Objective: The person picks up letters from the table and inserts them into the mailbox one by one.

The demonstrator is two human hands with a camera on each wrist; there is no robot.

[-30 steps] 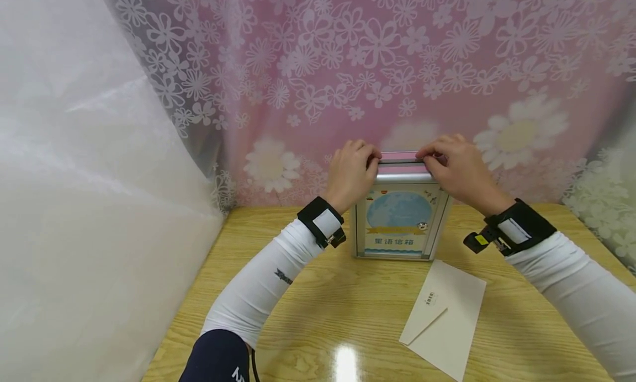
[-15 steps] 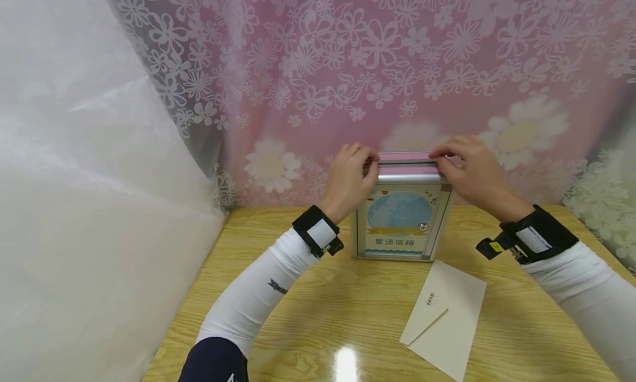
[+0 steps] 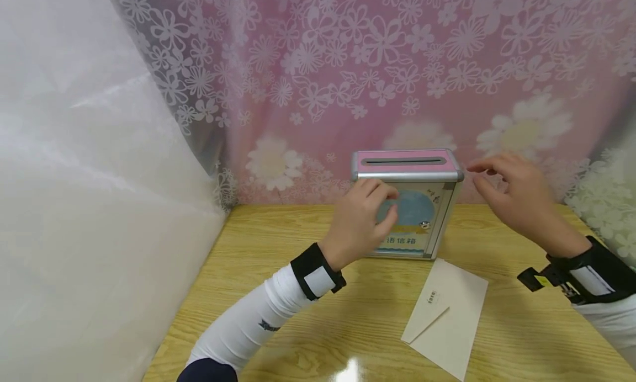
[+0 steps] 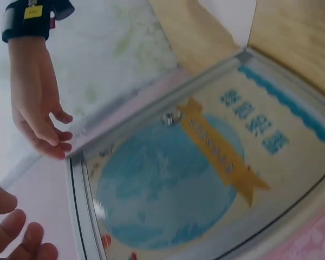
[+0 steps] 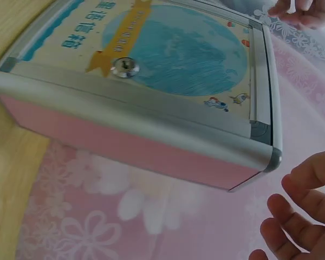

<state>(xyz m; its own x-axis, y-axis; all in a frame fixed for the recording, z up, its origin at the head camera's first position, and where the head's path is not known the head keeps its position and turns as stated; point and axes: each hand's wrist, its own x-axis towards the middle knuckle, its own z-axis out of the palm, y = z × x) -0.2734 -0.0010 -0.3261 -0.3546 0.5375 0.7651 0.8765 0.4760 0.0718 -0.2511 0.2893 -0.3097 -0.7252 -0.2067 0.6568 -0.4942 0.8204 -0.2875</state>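
Observation:
A pink letter box [image 3: 444, 205] with silver metal edges stands upright on the wooden table. Its top has a grey-rimmed slot [image 3: 403, 162]; a round keyhole lock [image 5: 125, 67] sits on the front beside a blue moon picture. My left hand [image 3: 360, 222] hovers before the front panel, fingers loosely bent, holding nothing and covering part of the picture. Just off the box's top right corner is my right hand [image 3: 521, 197], also holding nothing, thumb and fingers apart. A cream envelope [image 3: 459, 302] lies flap side up in front of the box, near its right corner.
Behind the box hangs a pink curtain [image 3: 318, 95] with white flowers. A whitish plastic sheet [image 3: 99, 178] closes off the left side, and a pale floral sheet [image 3: 608, 194] the right. The table [image 3: 298, 327] is light wood grain.
Both hands have left the top of the letter box, baring the slot. The left came down in front of the panel; the right moved off to the right and slightly down.

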